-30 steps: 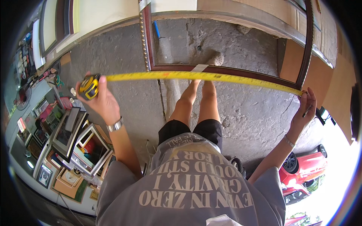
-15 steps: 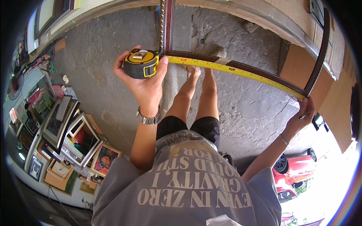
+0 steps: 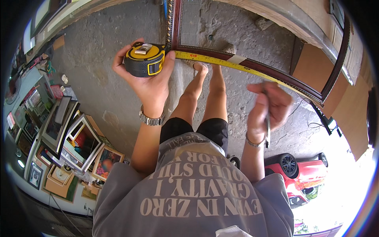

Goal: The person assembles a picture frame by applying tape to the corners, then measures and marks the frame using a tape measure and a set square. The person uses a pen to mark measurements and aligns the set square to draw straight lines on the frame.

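My left hand (image 3: 152, 90) is wrapped round a black and yellow tape measure (image 3: 143, 65) at the near left corner of a dark brown picture frame (image 3: 284, 77). The yellow tape blade (image 3: 221, 62) runs out to the right along the frame's near side, towards its right corner. My right hand (image 3: 274, 106), smeared by motion, hangs in front of the blade, apart from the frame. A thin, dark pen (image 3: 268, 132) is tucked in its fingers and points back towards my wrist. A pale strip of tape (image 3: 237, 59) crosses the frame's near side.
The frame reaches over the edge of a wooden bench (image 3: 304, 33). Below lies grey concrete floor (image 3: 114, 75), with my legs on it. Several framed pictures (image 3: 81, 142) lean at the left. Cardboard (image 3: 347, 110) stands at the right, and a red car (image 3: 308, 173) is farther off.
My right hand has left the frame's right corner and the end of the blade, moving left towards my body with the pen. The tape measure has shifted slightly left.
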Demonstrator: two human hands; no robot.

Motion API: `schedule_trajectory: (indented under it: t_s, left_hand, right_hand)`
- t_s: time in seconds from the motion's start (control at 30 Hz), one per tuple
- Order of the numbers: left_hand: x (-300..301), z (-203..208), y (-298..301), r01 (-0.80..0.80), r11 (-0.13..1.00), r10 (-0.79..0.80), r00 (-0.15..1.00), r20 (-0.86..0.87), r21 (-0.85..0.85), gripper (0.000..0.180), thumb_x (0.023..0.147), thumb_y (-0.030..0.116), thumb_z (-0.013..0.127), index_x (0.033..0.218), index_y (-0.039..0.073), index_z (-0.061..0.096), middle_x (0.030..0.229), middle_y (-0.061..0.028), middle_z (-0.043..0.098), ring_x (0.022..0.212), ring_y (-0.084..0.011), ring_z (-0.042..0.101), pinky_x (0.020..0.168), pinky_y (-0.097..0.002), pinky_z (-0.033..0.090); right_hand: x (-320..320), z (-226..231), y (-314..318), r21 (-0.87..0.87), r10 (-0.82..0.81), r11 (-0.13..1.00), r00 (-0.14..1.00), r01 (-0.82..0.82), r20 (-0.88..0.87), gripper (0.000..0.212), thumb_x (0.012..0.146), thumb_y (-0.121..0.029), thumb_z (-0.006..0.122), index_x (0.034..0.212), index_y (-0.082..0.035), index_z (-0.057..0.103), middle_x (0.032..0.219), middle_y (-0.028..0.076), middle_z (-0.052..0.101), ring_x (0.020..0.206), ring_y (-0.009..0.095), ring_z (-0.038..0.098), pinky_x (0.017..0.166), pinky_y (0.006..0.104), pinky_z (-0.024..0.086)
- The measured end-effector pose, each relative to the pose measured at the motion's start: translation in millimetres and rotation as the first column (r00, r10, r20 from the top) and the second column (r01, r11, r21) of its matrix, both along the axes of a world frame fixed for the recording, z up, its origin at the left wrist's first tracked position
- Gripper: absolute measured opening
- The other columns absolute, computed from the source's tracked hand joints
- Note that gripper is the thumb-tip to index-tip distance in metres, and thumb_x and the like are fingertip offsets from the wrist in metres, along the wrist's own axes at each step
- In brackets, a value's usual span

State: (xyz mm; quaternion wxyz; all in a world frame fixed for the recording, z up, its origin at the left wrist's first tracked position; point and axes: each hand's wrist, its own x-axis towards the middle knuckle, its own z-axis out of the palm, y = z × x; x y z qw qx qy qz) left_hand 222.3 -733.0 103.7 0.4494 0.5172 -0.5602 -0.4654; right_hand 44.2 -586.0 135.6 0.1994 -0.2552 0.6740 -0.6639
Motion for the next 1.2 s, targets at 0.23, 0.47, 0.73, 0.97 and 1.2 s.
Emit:
schedule_trajectory:
  t_s: [0.23, 0.47, 0.73, 0.97, 1.2]
  left_hand:
    - [3.5, -4.0, -1.2, 0.029, 0.997, -0.025, 0.998, 0.057, -0.075, 0.089, 0.071, -0.007, 0.089, 0.135, 0.009, 0.028, 0.134, -0.0227, 0.050, 0.117, -0.0230, 0.056, 0.099, -0.0331, 0.057]
    - [3.2, -8.3, -0.1, 0.011, 0.995, -0.007, 0.999, 0.045, -0.099, 0.088, 0.070, -0.002, 0.091, 0.133, 0.009, 0.029, 0.134, -0.0223, 0.050, 0.119, -0.0233, 0.054, 0.100, -0.0335, 0.054]
    - [7.1, -10.4, -2.3, 0.034, 0.990, -0.023, 0.997, 0.079, -0.136, 0.090, 0.070, 0.000, 0.092, 0.134, 0.008, 0.029, 0.134, -0.0233, 0.051, 0.118, -0.0230, 0.055, 0.101, -0.0341, 0.054]
    - [5.2, -9.2, -1.9, 0.026, 0.993, -0.021, 0.998, 0.052, -0.111, 0.090, 0.070, -0.002, 0.091, 0.134, 0.008, 0.029, 0.134, -0.0228, 0.050, 0.118, -0.0230, 0.055, 0.099, -0.0325, 0.055]
    - [6.5, -9.0, -2.6, 0.049, 0.990, -0.038, 0.995, 0.087, -0.131, 0.090, 0.070, -0.002, 0.091, 0.134, 0.008, 0.029, 0.134, -0.0225, 0.050, 0.120, -0.0230, 0.054, 0.100, -0.0322, 0.054]
  right_hand:
    - [1.1, -21.4, -18.3, 0.104, 0.290, 0.957, 0.913, -0.271, -0.288, 0.018, 0.093, 0.002, 0.063, 0.109, 0.004, 0.055, 0.087, 0.016, 0.066, 0.071, 0.021, 0.068, 0.067, 0.0307, 0.055]
    - [-3.5, -21.6, -35.0, 0.076, 0.290, 0.953, 0.807, -0.294, -0.514, 0.015, 0.072, 0.006, 0.060, 0.086, 0.003, 0.064, 0.061, 0.010, 0.056, 0.052, 0.022, 0.053, 0.054, 0.0327, 0.043]
    - [0.6, -24.1, -41.1, 0.099, 0.280, 0.958, 0.797, -0.270, -0.535, 0.015, 0.068, 0.002, 0.060, 0.082, 0.003, 0.064, 0.058, 0.010, 0.053, 0.051, 0.022, 0.050, 0.053, 0.0332, 0.041]
    - [1.7, -24.8, -41.8, 0.087, 0.272, 0.960, 0.808, -0.267, -0.522, 0.014, 0.069, 0.002, 0.059, 0.082, 0.003, 0.064, 0.058, 0.009, 0.052, 0.050, 0.022, 0.049, 0.053, 0.0331, 0.041]
    - [2.8, -26.5, -42.0, 0.086, 0.263, 0.963, 0.816, -0.256, -0.515, 0.013, 0.070, 0.003, 0.059, 0.082, 0.003, 0.064, 0.058, 0.009, 0.051, 0.050, 0.021, 0.048, 0.054, 0.0324, 0.041]
